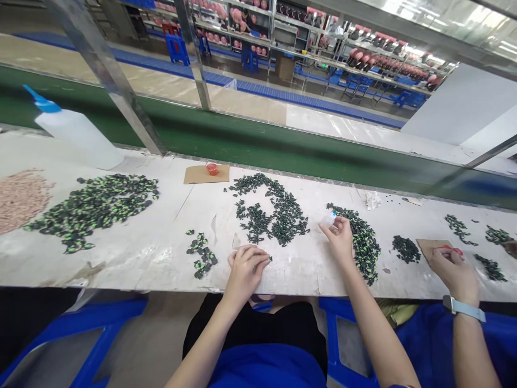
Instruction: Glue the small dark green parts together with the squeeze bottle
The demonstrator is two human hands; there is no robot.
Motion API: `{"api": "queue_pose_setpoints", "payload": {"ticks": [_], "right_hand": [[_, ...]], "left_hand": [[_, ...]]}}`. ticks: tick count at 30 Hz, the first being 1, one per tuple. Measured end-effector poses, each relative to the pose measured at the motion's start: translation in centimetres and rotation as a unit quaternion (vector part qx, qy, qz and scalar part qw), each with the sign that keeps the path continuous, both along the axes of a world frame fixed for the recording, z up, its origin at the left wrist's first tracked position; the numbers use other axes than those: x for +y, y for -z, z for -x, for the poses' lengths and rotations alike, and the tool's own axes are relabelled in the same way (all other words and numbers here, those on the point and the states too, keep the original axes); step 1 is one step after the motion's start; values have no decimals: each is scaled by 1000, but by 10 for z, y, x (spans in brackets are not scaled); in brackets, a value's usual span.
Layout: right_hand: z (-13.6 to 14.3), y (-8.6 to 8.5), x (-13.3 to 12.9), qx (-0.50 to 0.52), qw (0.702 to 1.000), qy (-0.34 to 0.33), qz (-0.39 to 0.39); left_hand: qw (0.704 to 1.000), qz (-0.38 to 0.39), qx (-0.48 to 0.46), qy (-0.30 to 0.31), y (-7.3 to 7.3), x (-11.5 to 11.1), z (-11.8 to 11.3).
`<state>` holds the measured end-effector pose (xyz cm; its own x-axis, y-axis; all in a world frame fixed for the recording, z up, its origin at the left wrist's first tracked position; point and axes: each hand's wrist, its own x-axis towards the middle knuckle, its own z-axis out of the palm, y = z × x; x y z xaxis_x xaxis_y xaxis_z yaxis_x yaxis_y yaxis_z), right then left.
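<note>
My left hand [247, 267] is low over the white table, thumb and fingertips closed on a small dark green piece [270, 258]. Farther right, my right hand [340, 240] grips a small whitish bottle with a blue tip [328, 219]. Between and beyond my hands spreads a loose ring of small dark green pieces [287, 218]. A heap of dark pieces with bright green marks [363, 242] lies right beside my right wrist. To the left of my left hand is a smaller cluster of similar green-marked pieces [202, 256].
A large white squeeze bottle [81, 134] tilts at the back left, near a big green-marked heap [105, 205] and pinkish pieces [22, 196]. A red cup [211, 169] sits on cardboard [194, 174]. At right, a co-worker's hand [454, 269] holds something red. Metal posts [117, 91] rise behind.
</note>
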<state>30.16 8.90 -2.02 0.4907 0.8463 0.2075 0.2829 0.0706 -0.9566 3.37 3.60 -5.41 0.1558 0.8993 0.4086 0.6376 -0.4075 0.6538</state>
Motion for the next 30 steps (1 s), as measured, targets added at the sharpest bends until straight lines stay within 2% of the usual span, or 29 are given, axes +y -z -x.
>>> {"api": "queue_pose_setpoints", "payload": {"ticks": [6,10,13,15,18,19,20,22,24,27,30], "right_hand": [[10,-4,-16,-111,992,51,38],[9,-5,-14,-164,979,105,62],[5,-5,-12,-197,972,111,70],[4,-6,-16,-224,966,124,47],[11,-7,-29,-282,944,170,-29],[15,-7,-33,-306,937,164,-49],[20,-6,-37,-328,934,127,-58],[30,-2,-38,-360,932,13,-43],[37,4,-32,-371,927,-63,-4],[41,10,-17,-377,922,-70,54],[39,12,-8,-380,920,-62,74]], "left_hand": [[1000,-3,3,-5,0,-1,0],[1000,-9,0,-5,-1,-1,-1],[1000,-19,-2,-6,-1,-1,-1],[1000,-23,-4,-8,-1,-1,-1],[1000,-19,-6,-9,0,-1,-1],[1000,-16,-6,-8,0,-1,-1],[1000,-13,-6,-6,0,-1,-1],[1000,-9,-6,-5,0,-1,-1],[1000,-7,-7,-5,0,-1,-1],[1000,-1,-6,-7,-2,-1,-2],[1000,10,-6,-7,-3,-1,-2]]}}
